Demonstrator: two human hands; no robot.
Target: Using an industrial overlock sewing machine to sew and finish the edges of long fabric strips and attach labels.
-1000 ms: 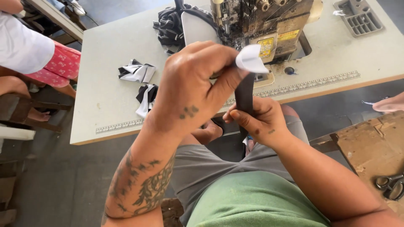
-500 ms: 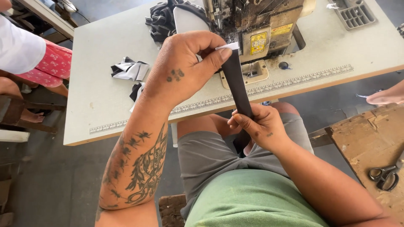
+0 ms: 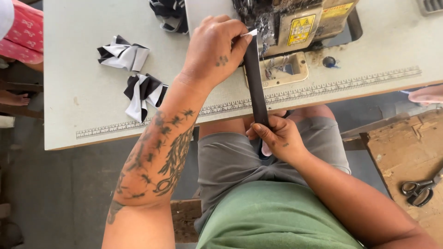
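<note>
Moved farther toward the sewing machine [image 3: 295, 23], the left hand [image 3: 214, 48] pinches the black strip's [image 3: 255, 78] white-tipped far end; the right hand [image 3: 277, 136] grips its near end, pulling it taut.

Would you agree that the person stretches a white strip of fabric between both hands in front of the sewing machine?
Not quite: the head view shows the strip is black, not white. The left hand and right hand do stretch it in front of the sewing machine.

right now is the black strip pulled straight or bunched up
Pulled straight: the black strip runs taut between the left hand and the right hand.
</note>
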